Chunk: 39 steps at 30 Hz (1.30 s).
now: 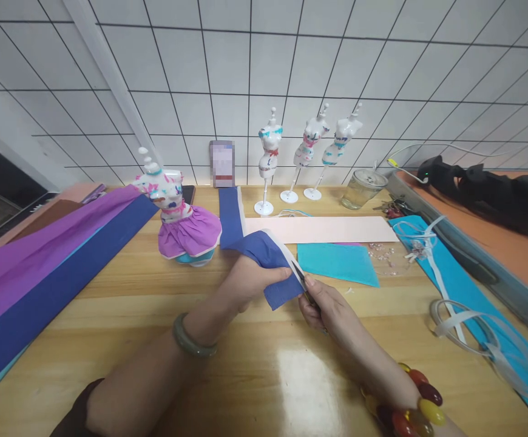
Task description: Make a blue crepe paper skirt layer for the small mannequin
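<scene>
My left hand (246, 282) is closed around a strip of dark blue crepe paper (264, 252) that runs back across the wooden table (255, 364) toward the wall. My right hand (325, 306) is closed on small scissors (301, 280), whose blades meet the paper's edge just right of my left fingers. A small mannequin in a purple paper skirt (179, 227) stands left of the strip.
Long purple and blue paper rolls (40, 273) lie at the left. Three small mannequins on stands (307, 152) and a glass jar (362, 188) are at the back. A pink strip (328, 229), a teal sheet (337, 262) and white ribbon (455, 315) lie at the right.
</scene>
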Available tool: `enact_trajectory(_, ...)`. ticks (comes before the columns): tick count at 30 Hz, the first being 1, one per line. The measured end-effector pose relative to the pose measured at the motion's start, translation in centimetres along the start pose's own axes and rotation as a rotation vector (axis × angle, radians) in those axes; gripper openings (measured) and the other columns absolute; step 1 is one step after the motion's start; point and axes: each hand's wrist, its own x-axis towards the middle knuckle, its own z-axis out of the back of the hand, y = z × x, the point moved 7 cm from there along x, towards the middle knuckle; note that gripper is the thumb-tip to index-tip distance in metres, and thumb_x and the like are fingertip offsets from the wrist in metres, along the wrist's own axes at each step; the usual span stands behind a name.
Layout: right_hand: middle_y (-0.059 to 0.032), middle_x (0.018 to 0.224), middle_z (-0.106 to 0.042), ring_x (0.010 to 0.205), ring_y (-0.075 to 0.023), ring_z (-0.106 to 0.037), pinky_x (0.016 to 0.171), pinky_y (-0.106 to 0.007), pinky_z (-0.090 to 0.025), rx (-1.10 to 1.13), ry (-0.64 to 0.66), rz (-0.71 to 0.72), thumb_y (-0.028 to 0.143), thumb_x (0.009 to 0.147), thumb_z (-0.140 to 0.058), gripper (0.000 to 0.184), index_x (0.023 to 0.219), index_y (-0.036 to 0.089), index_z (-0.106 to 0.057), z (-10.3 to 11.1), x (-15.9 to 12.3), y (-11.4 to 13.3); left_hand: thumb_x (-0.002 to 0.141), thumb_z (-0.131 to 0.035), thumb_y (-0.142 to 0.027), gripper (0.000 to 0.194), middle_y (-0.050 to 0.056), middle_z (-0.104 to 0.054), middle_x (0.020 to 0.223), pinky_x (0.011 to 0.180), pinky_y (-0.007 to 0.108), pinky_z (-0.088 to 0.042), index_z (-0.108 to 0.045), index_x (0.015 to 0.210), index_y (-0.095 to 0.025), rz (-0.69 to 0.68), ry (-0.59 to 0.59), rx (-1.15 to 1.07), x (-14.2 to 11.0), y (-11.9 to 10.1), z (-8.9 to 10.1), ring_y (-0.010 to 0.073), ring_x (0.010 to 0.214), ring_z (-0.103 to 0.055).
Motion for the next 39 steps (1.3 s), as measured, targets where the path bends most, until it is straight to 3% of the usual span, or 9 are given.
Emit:
enact_trajectory(14,0.0092,0.046,-0.029,0.038,-0.0052,-0.021,0.037,-0.021,-0.016,0.001,-0.008,-0.005,0.065,0.079,-0.047,0.049,0.061,0.021,-0.036,0.16,-0.03,-0.21,0.058,-0.077,-0.016,0.032,0.003,-0.068,0.085,0.076,0.034,-0.051,-0.061,0.085,-0.017,0.013,0.001,-0.014,0.01,-0.1,0.03,0.0173,0.078,-0.063)
enact_trajectory(29,0.0086,0.048,-0.028,0.04,-0.006,-0.021,0.038,-0.022,-0.016,0.017,-0.008,0.01,0.063,0.083,-0.043,0.048,0.061,0.021,-0.036,0.09,-0.18,-0.04,0.057,-0.077,-0.014,0.031,-0.002,-0.067,0.08,0.075,0.029,-0.05,-0.061,0.083,-0.016,-0.046,-0.094,-0.155,0.21,-0.19,0.49,0.0134,0.076,-0.061)
enact_trajectory(39,0.0084,0.048,-0.03,0.039,-0.0066,-0.023,0.039,-0.021,-0.018,0.025,-0.007,0.003,0.061,0.085,-0.039,0.046,0.063,0.021,-0.034,0.07,-0.21,-0.21,0.059,-0.074,-0.011,0.028,-0.001,-0.067,0.082,0.074,0.026,-0.05,-0.062,0.084,-0.016,-0.01,-0.085,-0.067,-0.33,0.29,-0.36,0.0131,0.077,-0.062)
